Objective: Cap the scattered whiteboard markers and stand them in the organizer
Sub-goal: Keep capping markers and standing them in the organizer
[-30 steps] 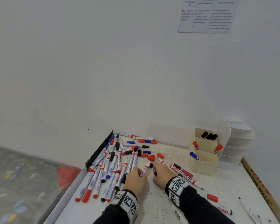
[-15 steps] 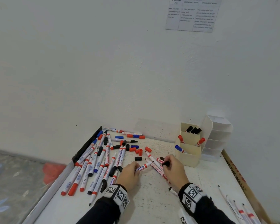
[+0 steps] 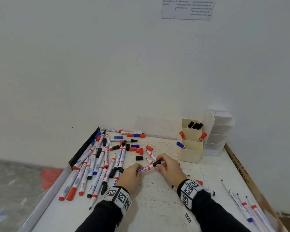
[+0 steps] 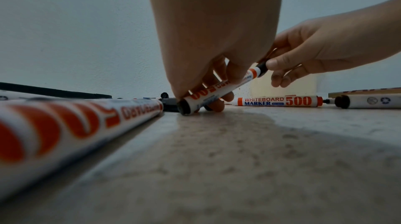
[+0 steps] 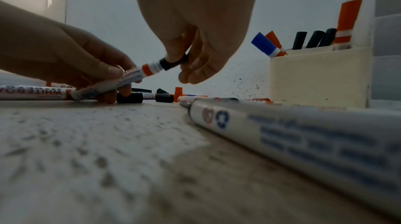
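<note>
My left hand (image 3: 138, 170) grips the barrel of a white whiteboard marker (image 3: 146, 167) with orange bands, tilted up off the table. My right hand (image 3: 159, 163) pinches a black cap (image 3: 156, 163) that sits on the marker's raised end. The wrist views show the same: the cap (image 5: 173, 62) between thumb and fingers of the right hand (image 5: 180, 63), and the barrel (image 4: 217, 90) inside the left hand (image 4: 208, 88). The cream organizer (image 3: 189, 154) stands at the back right with black, red and blue capped markers in it.
Several markers (image 3: 94, 164) lie in a heap at the left, beside a black strip (image 3: 84, 148) on the table edge. Loose red, blue and black caps (image 3: 139, 150) lie behind my hands. A white drawer unit (image 3: 219, 133) adjoins the organizer. More markers (image 3: 251, 210) lie at the front right.
My right hand has picked up a black cap and brought it onto the end of the marker in my left hand. The marker is now lifted off the table.
</note>
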`<action>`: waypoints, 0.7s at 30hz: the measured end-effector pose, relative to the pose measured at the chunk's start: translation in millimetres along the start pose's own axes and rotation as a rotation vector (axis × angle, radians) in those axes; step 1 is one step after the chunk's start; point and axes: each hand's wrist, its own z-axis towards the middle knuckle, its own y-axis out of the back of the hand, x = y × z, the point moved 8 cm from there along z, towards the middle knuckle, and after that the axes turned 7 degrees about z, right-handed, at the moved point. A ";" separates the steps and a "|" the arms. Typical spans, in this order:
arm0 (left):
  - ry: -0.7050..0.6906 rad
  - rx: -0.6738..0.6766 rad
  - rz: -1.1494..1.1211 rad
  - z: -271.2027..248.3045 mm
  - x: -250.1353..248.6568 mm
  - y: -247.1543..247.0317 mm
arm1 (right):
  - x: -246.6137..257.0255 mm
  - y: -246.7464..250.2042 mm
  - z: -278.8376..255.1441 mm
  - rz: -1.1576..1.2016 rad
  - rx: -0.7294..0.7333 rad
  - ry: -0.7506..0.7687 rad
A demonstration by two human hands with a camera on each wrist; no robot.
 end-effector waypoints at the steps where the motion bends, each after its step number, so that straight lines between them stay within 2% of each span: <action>1: -0.001 0.005 -0.002 -0.1 -0.6 0.3 | -0.2 1.9 0.3 -0.004 -0.022 0.004; 6: -0.045 0.050 -0.026 -1.5 -8.3 0.5 | -6.7 1.4 -1.7 0.027 0.027 -0.005; 10: -0.136 0.012 -0.040 -6.7 -19.9 6.2 | -5.5 2.6 -2.0 0.063 -0.016 -0.015; 17: -0.161 -0.006 -0.074 -9.6 -23.1 9.1 | -7.7 5.1 -4.2 0.056 -0.056 -0.071; 21: -0.204 0.060 -0.057 -12.0 -28.0 4.9 | -7.9 2.7 -3.4 0.018 -0.026 -0.086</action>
